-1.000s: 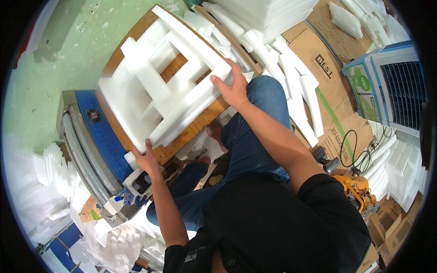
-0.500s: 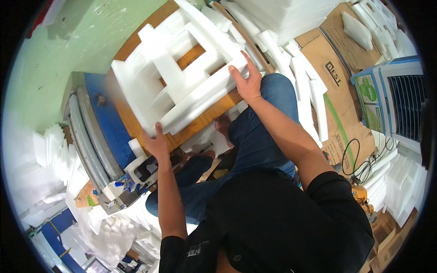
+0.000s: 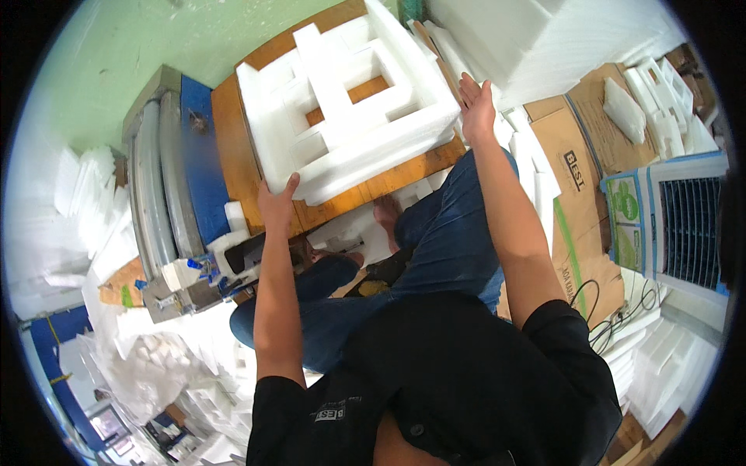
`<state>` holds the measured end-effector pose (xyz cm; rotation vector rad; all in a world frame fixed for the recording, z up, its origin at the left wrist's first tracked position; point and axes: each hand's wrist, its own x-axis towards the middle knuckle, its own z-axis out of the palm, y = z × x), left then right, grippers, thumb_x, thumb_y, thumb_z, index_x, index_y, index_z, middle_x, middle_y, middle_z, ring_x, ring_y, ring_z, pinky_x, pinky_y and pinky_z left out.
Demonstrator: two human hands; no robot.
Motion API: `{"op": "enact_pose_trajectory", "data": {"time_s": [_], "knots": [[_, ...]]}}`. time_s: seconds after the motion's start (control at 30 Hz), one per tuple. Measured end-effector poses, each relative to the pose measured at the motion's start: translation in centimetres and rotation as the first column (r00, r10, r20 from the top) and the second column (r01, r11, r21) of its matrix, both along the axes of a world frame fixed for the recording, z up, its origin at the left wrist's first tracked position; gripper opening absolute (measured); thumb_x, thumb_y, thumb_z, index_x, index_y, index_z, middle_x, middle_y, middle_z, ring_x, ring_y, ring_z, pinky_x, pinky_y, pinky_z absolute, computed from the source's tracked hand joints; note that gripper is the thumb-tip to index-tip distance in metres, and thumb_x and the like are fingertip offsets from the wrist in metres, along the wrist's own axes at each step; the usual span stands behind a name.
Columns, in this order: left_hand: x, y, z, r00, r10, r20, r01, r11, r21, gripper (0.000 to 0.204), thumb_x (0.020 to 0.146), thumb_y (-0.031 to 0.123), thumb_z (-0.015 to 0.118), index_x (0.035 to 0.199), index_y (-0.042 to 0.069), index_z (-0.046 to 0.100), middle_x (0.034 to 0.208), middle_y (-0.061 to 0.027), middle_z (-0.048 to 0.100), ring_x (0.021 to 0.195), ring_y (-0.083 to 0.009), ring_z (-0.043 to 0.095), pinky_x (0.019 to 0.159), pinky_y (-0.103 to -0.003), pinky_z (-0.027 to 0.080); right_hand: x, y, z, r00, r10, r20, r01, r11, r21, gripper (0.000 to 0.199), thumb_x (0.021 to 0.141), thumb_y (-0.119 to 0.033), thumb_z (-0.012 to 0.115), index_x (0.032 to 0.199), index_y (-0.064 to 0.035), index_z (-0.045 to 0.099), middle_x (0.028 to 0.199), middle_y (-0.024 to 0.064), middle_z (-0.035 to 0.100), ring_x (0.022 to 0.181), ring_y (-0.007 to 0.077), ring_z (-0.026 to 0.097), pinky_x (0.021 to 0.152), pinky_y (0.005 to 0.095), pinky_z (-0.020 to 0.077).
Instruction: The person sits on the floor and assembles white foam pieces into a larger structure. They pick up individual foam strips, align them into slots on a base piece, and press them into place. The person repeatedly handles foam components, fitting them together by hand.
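A white foam packing frame with square pockets and cross pieces lies on the wooden tabletop. Wood shows through some of its openings. My left hand is at the frame's near left corner, thumb raised and apart from the fingers, which are partly hidden. Beside the right end of the frame, my right hand is held flat with its fingers stretched out. Whether the right palm touches the foam I cannot tell.
Left of the tabletop is a machine with grey rollers and a blue panel. Foam strips and a flattened cardboard box lie to the right, near an air cooler and a black cable. Bagged foam scraps sit at lower left.
The foam frame now sits squarer and flatter on the tabletop. My right hand has let go of its near edge and moved to its right end; my left hand stays near the left corner.
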<state>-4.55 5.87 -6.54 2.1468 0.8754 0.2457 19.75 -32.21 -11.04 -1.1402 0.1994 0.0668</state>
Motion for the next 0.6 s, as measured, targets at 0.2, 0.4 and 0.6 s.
{"op": "enact_pose_trajectory", "data": {"time_s": [0.2, 0.4, 0.6], "knots": [[0.1, 2.9, -2.1, 0.988, 0.073, 0.139, 0.008, 0.861, -0.509, 0.084, 0.092, 0.057, 0.075, 0.142, -0.007, 0.055, 0.136, -0.0205, 0.064, 0.128, -0.0314, 0.059, 0.112, -0.042, 0.043, 3.1, 1.6, 0.6, 0.904, 0.324, -0.279, -0.280, 0.942, 0.187, 0.081, 0.108, -0.066, 0.025, 0.159, -0.0057, 0.042, 0.162, 0.0170, 0.044, 0.148, 0.0341, 0.042, 0.124, 0.0517, 0.0268], [2.5, 7.5, -1.6, 0.884, 0.464, 0.058, -0.152, 0.403, -0.902, 0.090, 0.104, 0.071, 0.036, 0.152, -0.006, 0.042, 0.154, -0.0259, 0.047, 0.143, -0.0346, 0.046, 0.120, -0.048, 0.035, 3.4, 2.2, -0.6, 0.900, 0.280, -0.333, -0.286, 0.958, 0.032, 0.086, 0.107, -0.067, 0.035, 0.155, 0.0031, 0.042, 0.155, 0.0197, 0.051, 0.140, 0.0338, 0.052, 0.118, 0.0480, 0.0392], [5.2, 6.5, -3.1, 0.893, 0.447, 0.060, -0.165, 0.446, -0.880, 0.071, 0.110, 0.057, 0.031, 0.142, 0.000, 0.056, 0.137, -0.0194, 0.063, 0.124, -0.0323, 0.062, 0.110, -0.047, 0.047, 3.8, 2.0, -3.4, 0.921, 0.252, -0.296, -0.262, 0.965, 0.008, 0.079, 0.106, -0.062, 0.045, 0.152, 0.0026, 0.046, 0.145, 0.0189, 0.060, 0.132, 0.0325, 0.059, 0.113, 0.0437, 0.0454]]}}
